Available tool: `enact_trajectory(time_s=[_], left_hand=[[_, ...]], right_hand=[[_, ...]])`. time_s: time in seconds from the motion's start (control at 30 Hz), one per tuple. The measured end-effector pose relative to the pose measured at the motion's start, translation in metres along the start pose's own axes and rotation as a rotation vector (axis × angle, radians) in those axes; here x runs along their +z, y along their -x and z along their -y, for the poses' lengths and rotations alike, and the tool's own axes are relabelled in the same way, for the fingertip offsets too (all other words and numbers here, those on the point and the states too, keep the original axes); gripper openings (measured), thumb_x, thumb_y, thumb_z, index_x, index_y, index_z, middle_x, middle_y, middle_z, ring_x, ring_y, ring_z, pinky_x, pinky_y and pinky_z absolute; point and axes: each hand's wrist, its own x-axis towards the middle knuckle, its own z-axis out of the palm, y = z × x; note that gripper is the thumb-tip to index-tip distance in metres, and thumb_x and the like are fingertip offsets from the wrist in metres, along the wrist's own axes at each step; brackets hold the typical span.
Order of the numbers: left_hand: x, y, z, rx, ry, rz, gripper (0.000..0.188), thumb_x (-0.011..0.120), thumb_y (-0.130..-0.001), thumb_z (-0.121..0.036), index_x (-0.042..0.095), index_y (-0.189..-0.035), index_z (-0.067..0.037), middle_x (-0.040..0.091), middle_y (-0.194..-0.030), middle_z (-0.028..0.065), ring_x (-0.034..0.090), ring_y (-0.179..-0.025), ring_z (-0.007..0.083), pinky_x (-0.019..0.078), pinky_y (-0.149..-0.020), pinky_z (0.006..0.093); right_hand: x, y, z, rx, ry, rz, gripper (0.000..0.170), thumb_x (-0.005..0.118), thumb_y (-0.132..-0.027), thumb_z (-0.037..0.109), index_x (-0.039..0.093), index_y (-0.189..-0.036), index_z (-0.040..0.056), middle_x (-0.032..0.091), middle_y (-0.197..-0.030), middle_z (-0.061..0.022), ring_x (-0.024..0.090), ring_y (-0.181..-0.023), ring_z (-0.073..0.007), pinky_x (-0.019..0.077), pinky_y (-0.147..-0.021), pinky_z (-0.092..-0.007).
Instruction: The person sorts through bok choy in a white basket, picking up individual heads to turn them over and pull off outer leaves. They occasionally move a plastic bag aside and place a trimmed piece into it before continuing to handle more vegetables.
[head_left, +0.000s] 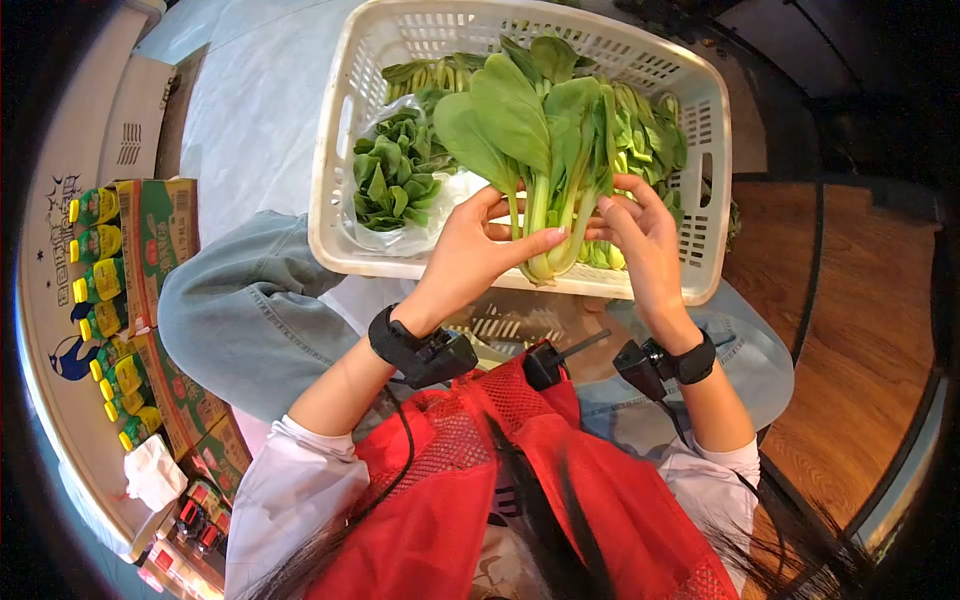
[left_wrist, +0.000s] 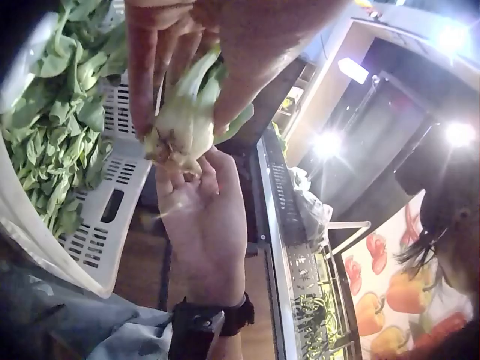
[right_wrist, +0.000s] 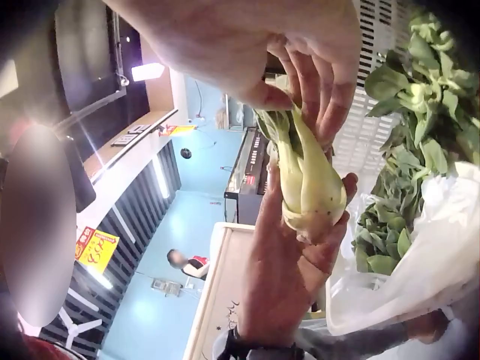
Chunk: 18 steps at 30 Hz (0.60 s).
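Note:
A leafy green vegetable with a pale bulbous base (head_left: 540, 195) is held between both hands over the near side of a white basket (head_left: 318, 200). The left hand (head_left: 472, 250) grips its stalks from the left, thumb across the front near the base. On the other side, the right hand (head_left: 645, 240) holds the outer stalks with fingers and thumb. The right wrist view shows the smooth pale base (right_wrist: 311, 191) resting against the left palm (right_wrist: 281, 277). Root-end browning marks the base (left_wrist: 176, 142) in the left wrist view.
More leafy greens (head_left: 645, 130) lie in the basket, and a clear plastic bag of dark greens (head_left: 395, 180) sits at its left. Yellow-capped bottles (head_left: 100, 285) and cardboard boxes (head_left: 165, 240) stand at far left. The person's legs (head_left: 250, 310) are under the basket's near side.

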Motion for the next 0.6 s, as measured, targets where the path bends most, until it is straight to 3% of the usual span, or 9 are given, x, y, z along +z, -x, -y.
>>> enact_trajectory(time_s=[0.1, 0.2, 0.3, 0.4, 0.6], left_hand=[[0.002, 0.002, -0.002, -0.021, -0.048, 0.01, 0.059, 0.077, -0.075, -0.018, 0.047, -0.122, 0.003, 0.06, -0.111, 0.0127, 0.064, -0.09, 0.0183, 0.0538, -0.071, 0.0278], [0.004, 0.005, 0.002, -0.014, -0.091, 0.048, 0.058, 0.076, -0.076, -0.018, 0.047, -0.121, 0.004, 0.06, -0.111, 0.0132, 0.064, -0.09, 0.0185, 0.0541, -0.07, 0.028], [0.006, 0.006, 0.005, 0.002, -0.046, 0.074, 0.056, 0.076, -0.076, -0.017, 0.048, -0.12, 0.004, 0.06, -0.11, 0.0129, 0.064, -0.09, 0.0183, 0.0543, -0.07, 0.0279], [0.005, 0.006, 0.0, -0.038, -0.018, 0.053, 0.054, 0.075, -0.077, -0.017, 0.049, -0.119, 0.004, 0.061, -0.108, 0.0112, 0.064, -0.088, 0.017, 0.0538, -0.07, 0.0269], [-0.005, 0.004, -0.004, -0.203, -0.047, 0.095, 0.051, 0.072, -0.08, -0.03, 0.053, -0.118, -0.001, 0.063, -0.102, 0.0056, 0.062, -0.084, 0.0104, 0.051, -0.066, 0.0232]], right_hand=[[0.002, -0.001, 0.001, 0.106, -0.166, -0.08, 0.028, 0.053, -0.092, 0.02, 0.049, -0.111, 0.0007, 0.059, -0.087, -0.0049, 0.059, -0.08, -0.0131, 0.0485, -0.074, -0.0289], [0.001, -0.001, 0.002, 0.054, 0.011, 0.028, 0.027, 0.052, -0.092, 0.024, 0.051, -0.108, 0.0025, 0.059, -0.086, -0.0053, 0.059, -0.079, -0.0133, 0.0485, -0.077, -0.0299], [-0.009, -0.005, -0.006, 0.148, -0.052, -0.018, 0.025, 0.049, -0.092, 0.025, 0.053, -0.104, 0.0035, 0.058, -0.085, -0.0061, 0.059, -0.08, -0.0136, 0.0487, -0.078, -0.0301], [-0.014, -0.006, -0.015, 0.046, -0.049, -0.065, 0.029, 0.045, -0.093, 0.028, 0.054, -0.102, 0.0021, 0.06, -0.088, -0.0095, 0.06, -0.081, -0.017, 0.0491, -0.079, -0.0317], [-0.016, -0.008, -0.004, 0.09, -0.272, 0.039, 0.04, 0.041, -0.095, 0.033, 0.054, -0.111, -0.001, 0.063, -0.102, -0.0169, 0.061, -0.092, -0.0249, 0.0468, -0.082, -0.0352]])
